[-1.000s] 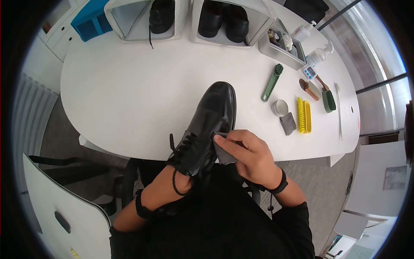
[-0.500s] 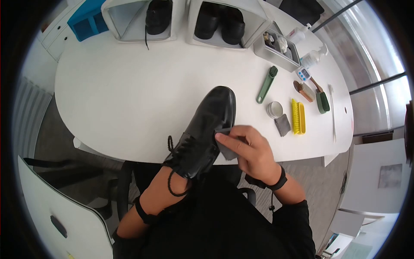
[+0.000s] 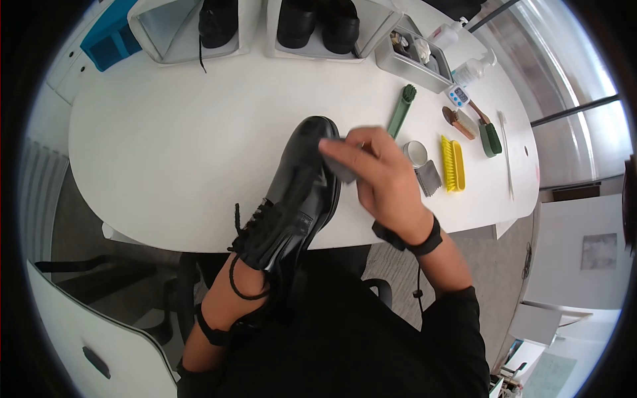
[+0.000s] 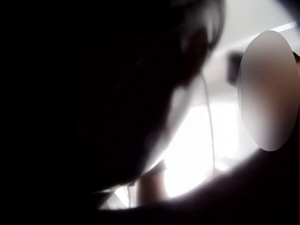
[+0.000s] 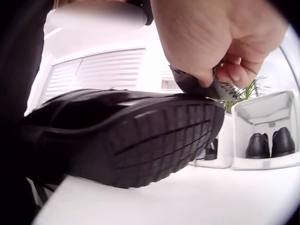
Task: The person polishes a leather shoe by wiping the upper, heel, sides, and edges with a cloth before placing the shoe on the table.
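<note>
A black leather lace-up shoe is held up at the table's near edge, its toe pointing away from me. My left hand reaches inside it through the opening, so the fingers are hidden. My right hand pinches a folded grey cloth against the toe area, on the shoe's right side. In the right wrist view the ridged sole shows side-on over the white table, with the cloth touching the upper near the toe. The left wrist view is mostly dark.
On the right lie a green brush, a round tin, another grey cloth, a yellow brush, wooden-handled brushes and a timer. White boxes with black shoes and a metal box stand behind.
My right hand has slid the cloth forward along the shoe from beside the laces toward the toe. The shoe has shifted slightly left and away in the head view.
</note>
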Motion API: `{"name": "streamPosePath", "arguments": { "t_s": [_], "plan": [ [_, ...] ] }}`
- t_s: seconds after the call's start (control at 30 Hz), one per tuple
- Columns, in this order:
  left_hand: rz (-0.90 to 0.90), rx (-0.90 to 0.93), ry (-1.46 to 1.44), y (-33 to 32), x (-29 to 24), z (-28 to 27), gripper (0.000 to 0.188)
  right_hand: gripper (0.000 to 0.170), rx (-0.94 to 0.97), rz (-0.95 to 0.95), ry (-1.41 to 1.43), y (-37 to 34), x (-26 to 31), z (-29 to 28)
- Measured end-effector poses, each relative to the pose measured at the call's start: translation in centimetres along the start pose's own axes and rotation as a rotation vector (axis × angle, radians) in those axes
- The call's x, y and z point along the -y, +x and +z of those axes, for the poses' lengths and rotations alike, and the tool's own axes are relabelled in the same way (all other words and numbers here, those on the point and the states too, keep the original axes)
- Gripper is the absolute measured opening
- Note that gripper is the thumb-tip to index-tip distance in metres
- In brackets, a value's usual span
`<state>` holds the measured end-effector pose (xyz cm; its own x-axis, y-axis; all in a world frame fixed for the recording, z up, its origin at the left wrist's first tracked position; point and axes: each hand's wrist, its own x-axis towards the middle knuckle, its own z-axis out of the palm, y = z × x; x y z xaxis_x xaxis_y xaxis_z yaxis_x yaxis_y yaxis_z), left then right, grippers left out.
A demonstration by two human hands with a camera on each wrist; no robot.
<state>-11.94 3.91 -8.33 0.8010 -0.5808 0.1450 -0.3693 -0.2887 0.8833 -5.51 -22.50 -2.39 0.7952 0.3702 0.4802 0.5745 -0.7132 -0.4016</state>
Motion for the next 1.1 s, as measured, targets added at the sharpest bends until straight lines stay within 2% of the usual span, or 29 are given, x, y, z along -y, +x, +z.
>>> {"name": "streamPosePath", "arguments": {
  "t_s": [0.03,0.27,0.37,0.43,0.53,0.6,0.67,0.73,0.8,1.0,1.07,1.1],
  "plan": [
    [0.044,-0.017,0.045,-0.1,0.3,0.2,0.052,0.065,-0.004,0.004,-0.005,0.2,-0.3,0.0],
    [0.034,-0.064,-0.009,0.2,-0.1,-0.1,0.054,0.064,0.076,-0.097,0.062,-2.2,1.6,0.5],
    [0.030,-0.009,-0.024,0.3,-0.2,-0.1,0.055,0.065,0.043,0.033,0.057,-1.5,0.4,-0.3],
    [0.069,-0.055,0.099,0.7,-0.5,-0.4,0.056,0.066,0.022,0.109,0.059,-1.5,0.5,-0.6],
    [0.019,-0.052,0.049,0.7,-0.4,-0.5,0.057,0.054,0.050,-0.086,0.053,-2.1,1.4,0.2],
    [-0.019,-0.045,-0.003,0.4,-0.3,-0.5,0.057,0.067,0.126,-0.077,0.067,-2.9,2.4,0.2],
    [-0.056,-0.032,-0.058,0.2,-0.2,-0.3,0.058,0.068,0.136,-0.050,0.076,-2.8,2.0,-0.6],
    [-0.003,-0.036,0.014,0.1,0.0,-0.3,0.059,0.069,0.141,-0.021,0.083,-2.8,1.4,-1.1],
    [0.010,-0.034,0.049,0.3,0.2,-0.4,0.059,0.072,0.107,0.049,0.085,-3.0,0.7,-1.1],
    [0.022,-0.008,0.052,0.2,0.2,-0.2,0.059,0.072,0.017,0.075,0.066,-1.1,-0.2,-0.5],
    [0.003,0.009,0.061,0.1,0.1,-0.1,0.059,0.061,-0.024,0.088,0.057,-0.2,-0.8,-0.2],
    [0.010,-0.004,0.087,0.0,0.1,-0.1,0.059,0.061,-0.032,0.092,0.048,0.0,-1.0,-0.1]
  ]
}}
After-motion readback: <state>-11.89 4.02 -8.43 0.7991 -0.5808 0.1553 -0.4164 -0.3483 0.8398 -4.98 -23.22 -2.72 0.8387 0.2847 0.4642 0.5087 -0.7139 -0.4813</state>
